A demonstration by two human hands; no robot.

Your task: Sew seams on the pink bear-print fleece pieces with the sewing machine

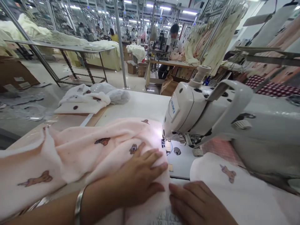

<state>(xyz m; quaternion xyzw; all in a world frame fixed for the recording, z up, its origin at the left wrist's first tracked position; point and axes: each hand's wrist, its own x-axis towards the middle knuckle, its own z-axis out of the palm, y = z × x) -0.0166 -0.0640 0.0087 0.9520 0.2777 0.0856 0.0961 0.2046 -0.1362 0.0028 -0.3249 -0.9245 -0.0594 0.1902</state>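
A pale pink fleece piece (89, 150) printed with small brown animals lies across the sewing table in front of me. My left hand (138, 176) rests flat on it with fingers stretched toward the needle area (164, 144) of a white sewing machine (206, 109). My right hand (197, 201) sits just right of the fabric's edge, fingers together and bent down on the cloth; what they pinch, if anything, is hidden. A second pink piece (234, 187) lies under the machine arm on the right.
A pile of folded white and pink pieces (91, 98) sits at the table's far left. Beyond it are a metal-legged table (70, 50) heaped with cloth, a steel pole (120, 43), hanging garments (211, 37) and a seated person (173, 40) at another machine.
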